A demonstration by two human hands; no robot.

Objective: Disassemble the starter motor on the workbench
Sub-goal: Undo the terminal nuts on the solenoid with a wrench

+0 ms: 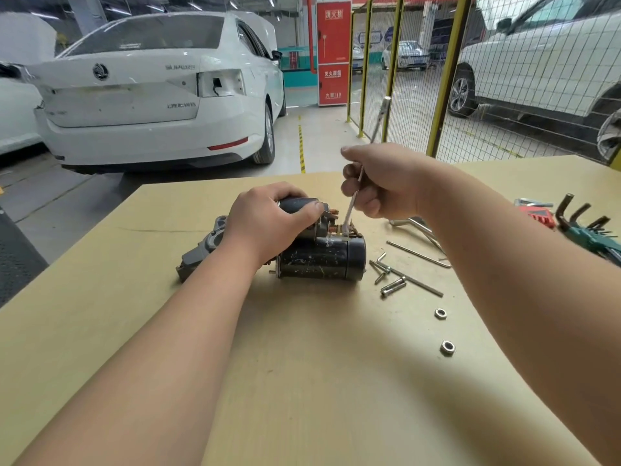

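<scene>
The starter motor point(319, 258) is laid on its side near the middle of the bench point(302, 381). Its black cylindrical body is scuffed and flecked with pale marks, and a grey cast nose housing point(205, 245) is joined to its left end. A smaller black solenoid point(299, 205) is mounted along the top, with copper-coloured threaded terminals point(334, 229) at its right end.

The solenoid is gripped from above by the left hand point(265, 223), whose fingers point(289, 196) are curled over it while the thumb is pressed along its near side. A slim metal tool point(381, 119) is held in the right hand point(383, 179), all fingers being wrapped round its shaft; its lower end is set at the terminals.

Most of the solenoid is covered by the left hand, and the joint between housing and body is hidden behind the wrist. The middle of the tool is lost inside the fist, and its tip is too small for its type to be told.

To the right, loose hex keys point(416, 255), bolts point(393, 286) and two nuts point(447, 348) are scattered on the bench. A green hex key set point(591, 233) is cut off by the frame edge.
</scene>
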